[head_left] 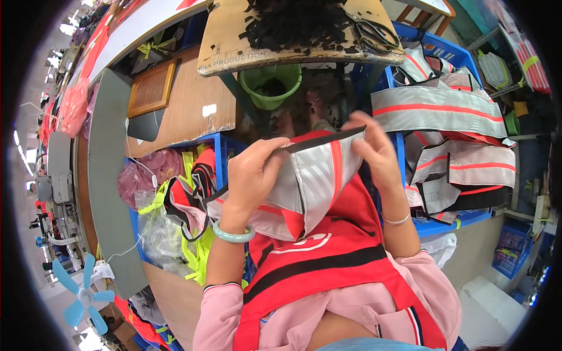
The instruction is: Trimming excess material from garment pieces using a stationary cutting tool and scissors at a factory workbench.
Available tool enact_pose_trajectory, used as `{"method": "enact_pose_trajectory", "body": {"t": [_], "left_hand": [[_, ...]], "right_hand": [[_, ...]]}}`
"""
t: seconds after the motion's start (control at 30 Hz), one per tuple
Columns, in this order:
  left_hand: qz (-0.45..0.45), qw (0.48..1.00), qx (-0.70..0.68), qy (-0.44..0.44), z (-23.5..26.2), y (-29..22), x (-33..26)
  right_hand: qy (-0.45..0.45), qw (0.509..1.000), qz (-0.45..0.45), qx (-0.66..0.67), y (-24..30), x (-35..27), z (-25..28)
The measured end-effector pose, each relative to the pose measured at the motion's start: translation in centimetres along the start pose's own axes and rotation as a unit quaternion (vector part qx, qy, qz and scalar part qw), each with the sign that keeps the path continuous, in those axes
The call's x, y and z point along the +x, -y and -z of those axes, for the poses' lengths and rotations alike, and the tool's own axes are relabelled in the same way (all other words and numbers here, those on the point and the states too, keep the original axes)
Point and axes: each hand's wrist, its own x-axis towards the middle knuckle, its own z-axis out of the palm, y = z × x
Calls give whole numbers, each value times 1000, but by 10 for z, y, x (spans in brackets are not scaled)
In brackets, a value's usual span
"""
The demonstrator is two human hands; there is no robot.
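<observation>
Over my red apron [351,205] I hold up a silver-grey fabric piece [313,175] with a red stripe and black edge binding. Its left part is gripped by my left hand [253,175], thumb in front and fingers closed round the bound edge. At its upper right corner is my right hand [377,155], the thumb over the front and the fingers behind; those fingers are slightly blurred. The fabric hangs folded between the hands, and a lower flap reaches left past my left wrist.
A wooden board [228,41] ahead carries black fabric scraps [293,26] and scissors [374,34]. Below stands a green bucket [269,96]. Similar grey pieces [439,111] overhang a blue crate [462,50] at right. Yellow strips [202,251] and plastic bags [161,234] lie left; a blue fan [85,297] stands lower left.
</observation>
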Motion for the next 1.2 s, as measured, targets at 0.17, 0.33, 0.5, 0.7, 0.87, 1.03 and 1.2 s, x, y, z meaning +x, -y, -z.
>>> {"method": "enact_pose_trajectory", "body": {"t": [0.17, 0.33, 0.5, 0.7, 0.87, 1.03, 1.2], "left_hand": [[-62, 995, 75, -32, -16, -1, 20], [-47, 998, 26, -14, -25, 5, 12], [-44, 987, 118, -101, -37, 28, -63], [-98, 995, 1, -28, 21, -49, 29], [-151, 988, 34, -13, 41, -86, 113], [-92, 996, 0, 8, 31, -38, 163], [37, 996, -38, 74, 36, -2, 207]], "right_hand": [[41, 752, 266, -602, 51, 8, -59], [116, 796, 216, -553, 32, 19, -44], [221, 874, 167, -400, 4, 0, -47], [188, 914, 182, -310, 75, 35, -41], [95, 923, 213, -307, 133, 77, -38], [94, 929, 137, -332, 104, 145, -29], [98, 933, 125, -324, 87, 192, -29]]}}
